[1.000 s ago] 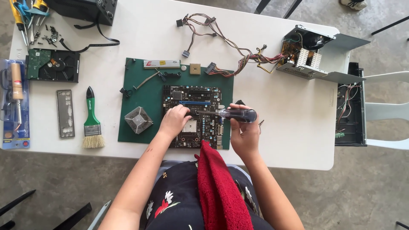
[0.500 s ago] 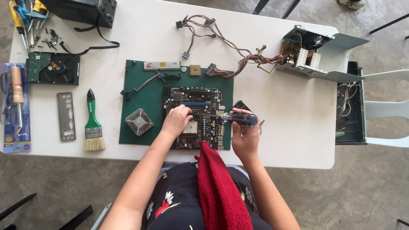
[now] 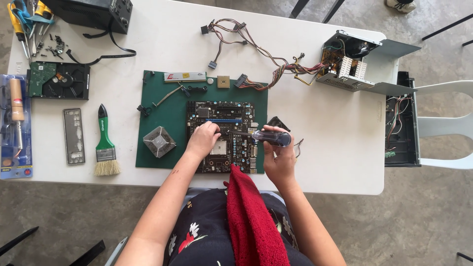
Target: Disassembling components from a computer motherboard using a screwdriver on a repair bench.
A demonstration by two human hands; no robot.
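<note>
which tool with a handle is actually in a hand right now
The dark-handled screwdriver, gripped by the right hand over the motherboard. The green brush and the wooden-handled soldering iron lie untouched at the table's left.

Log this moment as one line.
left hand: resting on motherboard | right hand: holding screwdriver over motherboard | heatsink: on green mat

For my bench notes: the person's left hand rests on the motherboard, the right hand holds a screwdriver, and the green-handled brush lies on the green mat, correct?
Not quite. The head view shows the green-handled brush on the white table, left of the green mat. The left hand on the motherboard and right hand holding the screwdriver are right.
</note>
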